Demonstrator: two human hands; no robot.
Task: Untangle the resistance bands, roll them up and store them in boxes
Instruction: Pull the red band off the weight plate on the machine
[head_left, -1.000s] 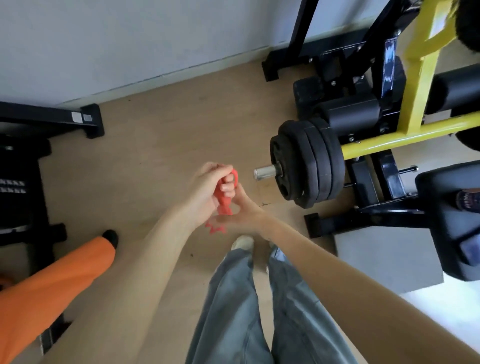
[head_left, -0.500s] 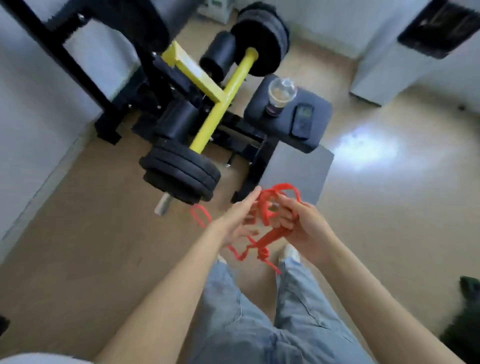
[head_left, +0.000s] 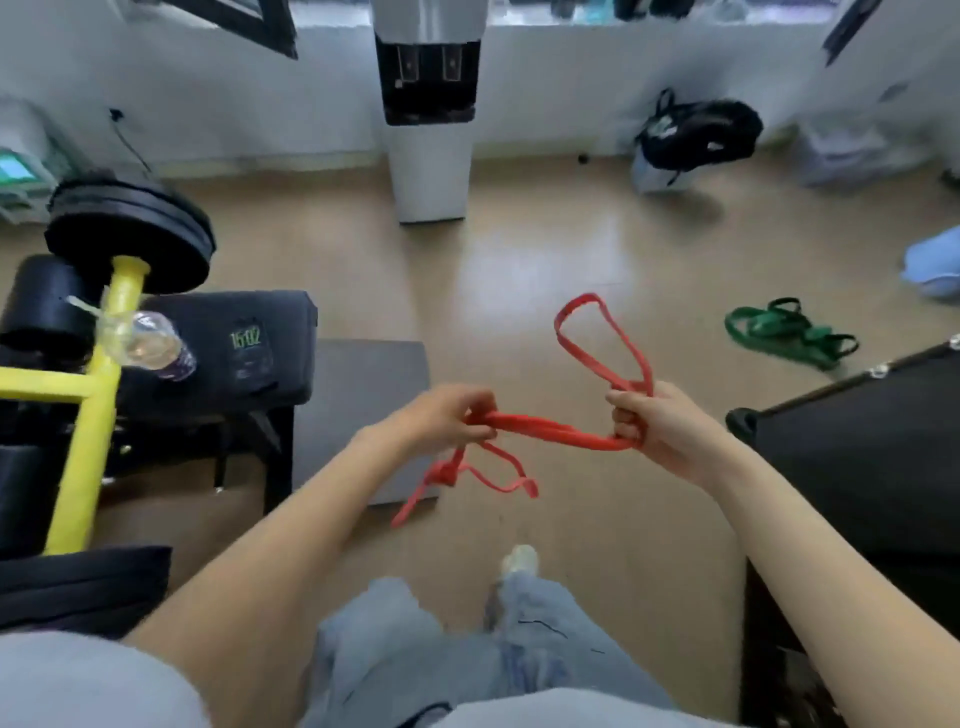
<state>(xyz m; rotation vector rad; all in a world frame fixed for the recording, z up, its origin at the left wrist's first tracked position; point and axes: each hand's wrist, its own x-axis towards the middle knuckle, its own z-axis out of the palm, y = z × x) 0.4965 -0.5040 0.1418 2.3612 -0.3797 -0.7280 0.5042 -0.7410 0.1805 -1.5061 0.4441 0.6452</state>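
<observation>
A red resistance band (head_left: 550, 432) is stretched between my two hands in front of me. My left hand (head_left: 447, 415) pinches one end, and a knotted tangle of the band hangs below it with loose strips. My right hand (head_left: 654, 426) grips the other end, from which a loop of the band stands up and away. A green resistance band (head_left: 784, 335) lies tangled on the floor at the right, apart from both hands. No box is in view.
A weight bench with yellow bar and black plates (head_left: 124, 234) stands at the left; a plastic bottle (head_left: 150, 345) and a phone (head_left: 249, 348) lie on its pad. A black case (head_left: 872, 447) is at the right. A water dispenser (head_left: 428, 109) and a backpack (head_left: 696, 132) stand by the far wall.
The view has swung round from the weight bench to the open floor. My hands have moved apart, drawing the bunched red band out into a stretched length.
</observation>
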